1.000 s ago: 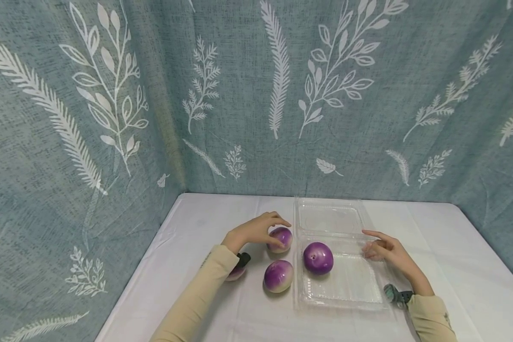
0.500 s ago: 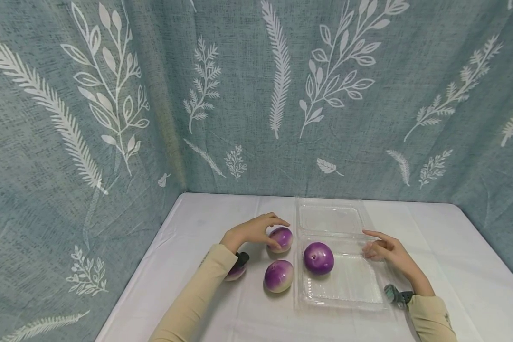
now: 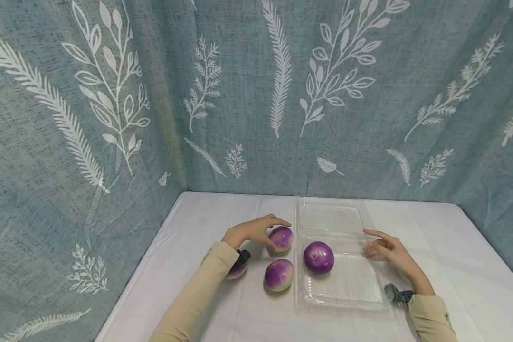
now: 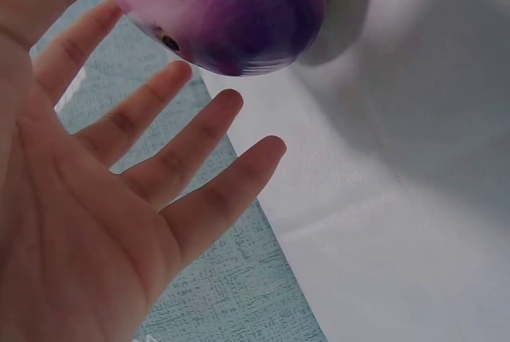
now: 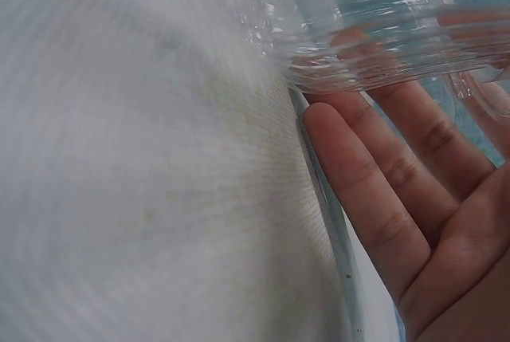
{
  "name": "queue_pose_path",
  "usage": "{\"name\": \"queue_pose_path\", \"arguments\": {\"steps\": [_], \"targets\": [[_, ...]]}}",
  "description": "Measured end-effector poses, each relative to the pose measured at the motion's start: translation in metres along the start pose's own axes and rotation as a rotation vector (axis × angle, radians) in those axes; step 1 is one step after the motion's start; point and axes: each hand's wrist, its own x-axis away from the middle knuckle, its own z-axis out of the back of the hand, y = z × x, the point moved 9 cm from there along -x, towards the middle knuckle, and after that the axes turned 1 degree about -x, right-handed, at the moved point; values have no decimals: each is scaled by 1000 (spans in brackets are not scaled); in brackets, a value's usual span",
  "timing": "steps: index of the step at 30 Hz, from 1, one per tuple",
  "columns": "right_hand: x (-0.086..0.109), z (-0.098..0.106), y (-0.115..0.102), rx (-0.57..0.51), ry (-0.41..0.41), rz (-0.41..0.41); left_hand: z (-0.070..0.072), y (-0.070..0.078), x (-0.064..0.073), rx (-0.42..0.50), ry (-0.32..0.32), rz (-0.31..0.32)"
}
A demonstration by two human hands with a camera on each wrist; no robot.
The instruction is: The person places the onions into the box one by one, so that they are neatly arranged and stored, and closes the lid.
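Note:
My left hand (image 3: 256, 230) is spread round a glossy purple-and-cream round vegetable (image 3: 280, 239), thumb at its near side and index finger across its far side. In the left wrist view the fingers (image 4: 215, 206) are splayed and fairly straight beside the vegetable (image 4: 239, 11). At the right side of an open clear plastic clamshell box (image 3: 346, 301), my right hand (image 3: 389, 251) has its fingers extended. The right wrist view shows those fingers (image 5: 370, 178) against the clear wall (image 5: 358, 71), some seen through it. A darker purple vegetable (image 3: 318, 258) sits in the box's near half.
Another purple-and-cream vegetable (image 3: 279, 275) lies left of the box. One more vegetable (image 3: 237, 272) is partly hidden by the left wrist camera. The box's lid (image 3: 331, 218) lies folded back toward the curtain (image 3: 256, 156). A white cloth (image 3: 414, 223) covers the table.
Almost nothing: both hands hold their places, and the vegetables and box stay where they were. The head view shifts very slightly.

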Motion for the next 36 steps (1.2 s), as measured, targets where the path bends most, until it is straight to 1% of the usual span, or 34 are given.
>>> {"name": "queue_pose_path", "arguments": {"steps": [5, 14, 19, 23, 30, 36], "targets": [[0, 0, 0, -6, -2, 9, -1, 0, -2, 1, -17, 12], [1, 0, -1, -12, -5, 27, -4, 2, -7, -1, -23, 1], [2, 1, 0, -6, 4, 17, -4, 1, -7, -4, -23, 12], [2, 2, 1, 2, 13, 1, -4, 1, -7, 14, -22, 22], [0, 3, 2, 16, 11, -10, -4, 0, -7, 39, -7, 32], [-1, 2, 3, -13, -6, 11, -1, 2, -7, 53, 12, 9]]}}
